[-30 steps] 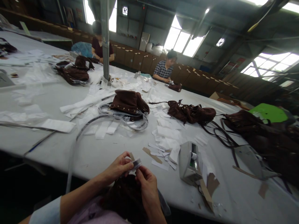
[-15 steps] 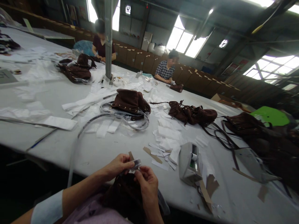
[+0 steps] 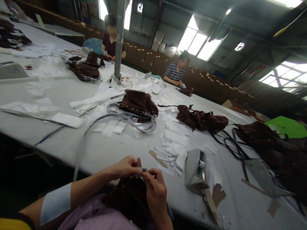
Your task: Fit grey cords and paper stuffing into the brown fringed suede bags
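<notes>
The left hand [image 3: 126, 167] and right hand [image 3: 156, 187] pinch a small, shiny grey strip [image 3: 144, 170] just above a dark-brown, suede-like, soft-looking bag [image 3: 129, 192]. The strip seems light, flimsy, best held by its ends.

Both bare hands up close together, low centre, fingertips nearly meeting. Left forearm [image 3: 91, 183] runs in from lower left, slanting up to the right; wrist roughly in line with it. Left hand [image 3: 127, 166]: back partly to camera, thumb stretched toward the right hand, index finger bent above it, pinch grip. Right forearm [image 3: 163, 220] comes up steeply from the bottom edge, mostly cut off. Right hand [image 3: 155, 185]: back faces outward, thumb and index finger drawn together, other fingers [image 3: 158, 174] curled.
</notes>
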The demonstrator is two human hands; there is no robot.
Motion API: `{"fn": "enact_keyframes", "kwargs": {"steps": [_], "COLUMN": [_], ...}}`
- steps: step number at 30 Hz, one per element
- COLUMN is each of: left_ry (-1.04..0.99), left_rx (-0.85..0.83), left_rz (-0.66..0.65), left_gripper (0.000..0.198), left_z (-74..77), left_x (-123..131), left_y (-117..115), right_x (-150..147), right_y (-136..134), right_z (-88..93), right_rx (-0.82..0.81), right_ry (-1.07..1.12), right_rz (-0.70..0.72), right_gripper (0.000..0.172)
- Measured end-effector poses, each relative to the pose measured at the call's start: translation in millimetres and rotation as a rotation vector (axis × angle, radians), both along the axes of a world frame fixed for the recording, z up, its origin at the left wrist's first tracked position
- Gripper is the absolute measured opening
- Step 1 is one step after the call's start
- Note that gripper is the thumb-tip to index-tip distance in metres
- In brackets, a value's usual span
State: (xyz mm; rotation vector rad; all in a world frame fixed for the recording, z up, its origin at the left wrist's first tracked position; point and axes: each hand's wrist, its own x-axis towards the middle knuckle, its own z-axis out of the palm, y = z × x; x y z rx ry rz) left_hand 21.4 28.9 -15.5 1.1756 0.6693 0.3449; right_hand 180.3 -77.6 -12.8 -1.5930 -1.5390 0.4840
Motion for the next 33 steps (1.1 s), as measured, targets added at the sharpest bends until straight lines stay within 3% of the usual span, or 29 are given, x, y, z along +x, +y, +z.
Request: {"fn": "enact_keyframes", "kwargs": {"steps": [3, 7, 10, 13, 18, 22, 27, 33], "left_ry": [0.026, 0.042, 0.027, -0.030, 0.009, 0.027, 0.026, 0.117], "left_rx": [0.052, 0.091, 0.079, 0.007, -0.046, -0.074, -0.133, -0.126], "left_rz": [-0.074, -0.167, -0.202, -0.206, -0.128, -0.148, -0.160, -0.108], "left_gripper": [0.031, 0.030, 0.029, 0.030, 0.030, 0.030, 0.029, 0.025], "left_z": [-0.3, -2.9, -2.6, 0.6, 0.0, -12.9, -21.2, -10.2], "left_x": [1.0, 1.5, 1.7, 3.4, 8.6, 13.7, 16.0, 25.4], "left_y": [-0.1, 0.3, 0.6, -2.6, -10.4, -5.5, -8.2, -4.7], "right_x": [4.1, 6.1, 5.5, 3.3, -0.8, 6.5, 15.0, 21.0], "right_y": [2.7, 5.9, 7.9, 5.2, -3.2, -2.4, -10.8, -8.4], "right_z": [-0.3, 1.8, 2.6, 5.6, 13.7, 8.7, 5.2, 12.3], "right_rx": [-0.029, -0.175, -0.265, -0.239, -0.081, 0.036, 0.048, 0.059], "right_ry": [-0.004, 0.222, 0.401, 0.478, 0.277, -0.013, -0.223, -0.267], "right_rz": [0.025, 0.050, -0.048, -0.144, -0.076, -0.013, 0.095, 0.178], "right_gripper": [0.019, 0.012, 0.018, 0.025, 0.007, 0.016, 0.025, 0.026]}}
